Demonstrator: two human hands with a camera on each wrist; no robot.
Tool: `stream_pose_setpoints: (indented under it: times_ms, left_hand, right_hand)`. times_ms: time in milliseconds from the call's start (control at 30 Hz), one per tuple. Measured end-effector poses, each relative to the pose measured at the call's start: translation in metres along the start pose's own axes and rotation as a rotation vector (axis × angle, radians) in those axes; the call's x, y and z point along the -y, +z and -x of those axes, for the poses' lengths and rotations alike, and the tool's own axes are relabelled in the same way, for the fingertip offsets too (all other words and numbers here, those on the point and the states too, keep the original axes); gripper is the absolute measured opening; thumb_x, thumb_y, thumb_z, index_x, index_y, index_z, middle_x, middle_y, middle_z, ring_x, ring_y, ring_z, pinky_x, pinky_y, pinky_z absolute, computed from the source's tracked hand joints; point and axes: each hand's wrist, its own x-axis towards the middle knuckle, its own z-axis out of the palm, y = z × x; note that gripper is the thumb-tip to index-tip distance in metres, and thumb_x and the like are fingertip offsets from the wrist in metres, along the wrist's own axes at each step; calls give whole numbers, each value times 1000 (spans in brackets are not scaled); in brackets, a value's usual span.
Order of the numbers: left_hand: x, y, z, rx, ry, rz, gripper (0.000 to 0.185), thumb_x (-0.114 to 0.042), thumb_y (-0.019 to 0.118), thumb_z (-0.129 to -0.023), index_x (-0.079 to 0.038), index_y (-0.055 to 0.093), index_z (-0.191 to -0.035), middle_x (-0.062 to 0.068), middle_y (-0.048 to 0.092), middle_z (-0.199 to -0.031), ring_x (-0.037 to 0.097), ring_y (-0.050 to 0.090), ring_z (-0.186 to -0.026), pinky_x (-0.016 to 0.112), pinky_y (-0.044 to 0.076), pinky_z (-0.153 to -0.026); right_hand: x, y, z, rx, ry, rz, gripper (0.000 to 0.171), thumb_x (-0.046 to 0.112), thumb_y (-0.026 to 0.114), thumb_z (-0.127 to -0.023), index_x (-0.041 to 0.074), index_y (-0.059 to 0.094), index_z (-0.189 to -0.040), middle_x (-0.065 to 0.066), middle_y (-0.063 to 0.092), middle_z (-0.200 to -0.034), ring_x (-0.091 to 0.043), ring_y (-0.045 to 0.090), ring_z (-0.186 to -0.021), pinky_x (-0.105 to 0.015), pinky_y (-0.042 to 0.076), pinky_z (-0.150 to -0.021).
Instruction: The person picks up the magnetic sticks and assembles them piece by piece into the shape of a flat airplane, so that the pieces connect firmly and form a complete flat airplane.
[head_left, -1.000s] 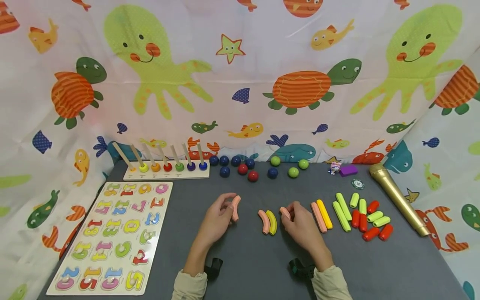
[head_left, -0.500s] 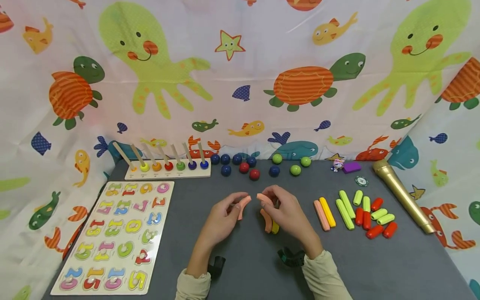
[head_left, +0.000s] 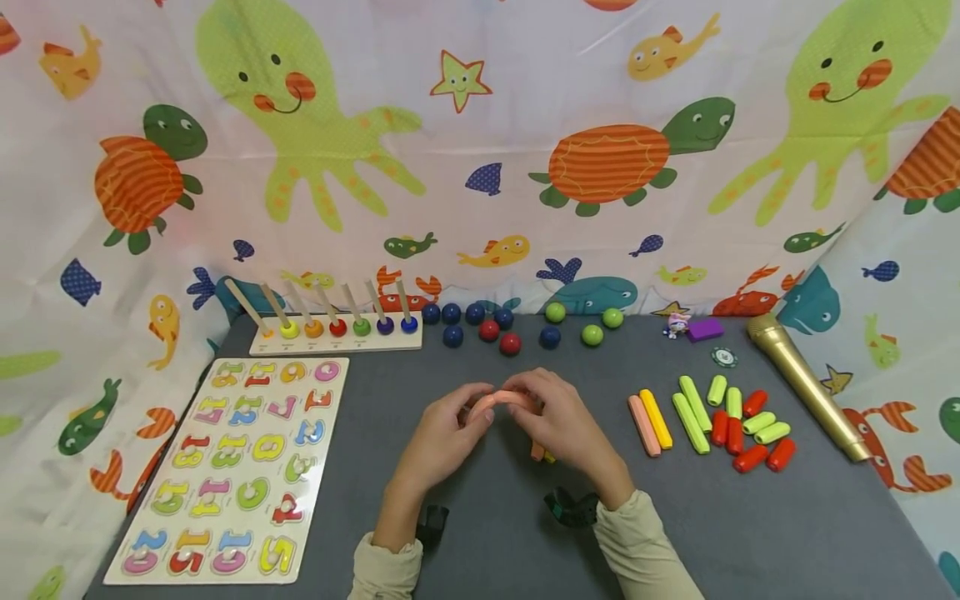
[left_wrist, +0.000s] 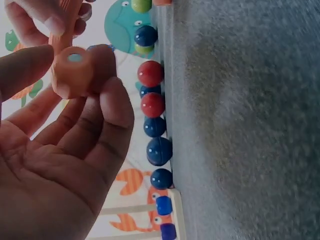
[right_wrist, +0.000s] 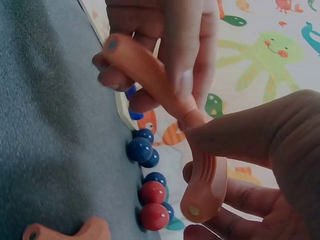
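Note:
In front of me my left hand (head_left: 441,435) pinches a curved peach-coloured tube piece (right_wrist: 145,75) between thumb and fingers. My right hand (head_left: 566,421) grips a second curved peach tube piece (right_wrist: 205,182), grooved along its side. Held up over the table, the two pieces meet end to end in an arch in the head view. Their outer ends show small round coloured centres in the wrist views. Below the right hand, a third curved peach piece (head_left: 537,451) and a yellow piece (head_left: 550,457) lie on the table, mostly hidden by the hand.
To the right lie straight peach (head_left: 644,426) and yellow sticks (head_left: 656,418), green sticks (head_left: 691,423), short red pieces (head_left: 750,459) and a gold microphone (head_left: 810,392). A number puzzle board (head_left: 307,500) is left. Behind stand a peg rack (head_left: 337,343) and several balls (head_left: 510,343).
The right hand has moved left and up with its curved piece, over the pieces lying on the table. The left hand has shifted slightly right, and the two held pieces now meet.

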Motion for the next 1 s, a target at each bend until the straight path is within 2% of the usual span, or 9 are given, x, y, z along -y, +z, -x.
stream_pose_setpoints:
  times_ms: [100, 233, 333, 500, 733, 867, 1000]
  left_hand:
    - [6, -1, -1, -1, -14, -44, 30, -16, 69, -106, -4, 69, -135, -1, 60, -83, 14, 57, -68, 30, 46, -61]
    - [14, -7, -1, -17, -74, -92, 23, -16, 69, -106, -5, 72, -126, -3, 61, -76, 11, 60, -59, 28, 46, -56]
    - [20, -14, 1, -29, -134, -90, 19, -15, 69, -105, -5, 72, -122, -3, 60, -72, 12, 58, -56, 28, 44, -55]
    - [27, -25, 6, -27, -209, -70, 20, -13, 69, -105, -2, 70, -121, -2, 60, -68, 14, 59, -53, 29, 44, -54]
    - [31, -33, 8, -2, -205, -57, 28, -16, 72, -104, -5, 67, -130, 3, 63, -64, 23, 66, -51, 34, 46, -60]
    - [36, -36, 9, -15, -182, -114, 26, -20, 72, -105, -8, 69, -128, 0, 64, -65, 18, 65, -54, 36, 47, -67]
    - [41, -42, 12, -75, -163, -172, 23, -17, 71, -105, -9, 72, -127, -1, 67, -75, 14, 60, -65, 39, 47, -70]
  right_hand:
    - [1, 5, -4, 31, -8, -28, 22, 7, 79, -97, 7, 76, -119, 0, 69, -104, -16, 56, -83, -36, 50, -73]
    - [-2, 14, -12, 81, -2, -51, 25, 8, 77, -99, 2, 74, -124, -3, 70, -106, -15, 60, -83, -35, 54, -74]
    - [-5, 22, -19, 137, 14, -62, 27, 6, 75, -100, 0, 71, -126, -4, 70, -107, -14, 62, -86, -36, 56, -77]
    - [-3, 35, -29, 211, 33, -74, 18, 4, 73, -100, 6, 72, -118, 1, 66, -100, -14, 59, -82, -34, 53, -74]
    - [5, 46, -41, 202, -19, -104, 7, 8, 77, -100, 9, 71, -104, 4, 62, -87, -13, 54, -72, -30, 47, -64]
    - [7, 46, -43, 203, -28, -95, 11, 8, 75, -100, 5, 73, -110, 1, 68, -95, -14, 60, -80, -33, 53, -72]
    - [0, 29, -37, 161, 26, -59, 21, 8, 73, -102, 1, 72, -121, -5, 72, -109, -19, 67, -94, -42, 57, -84]
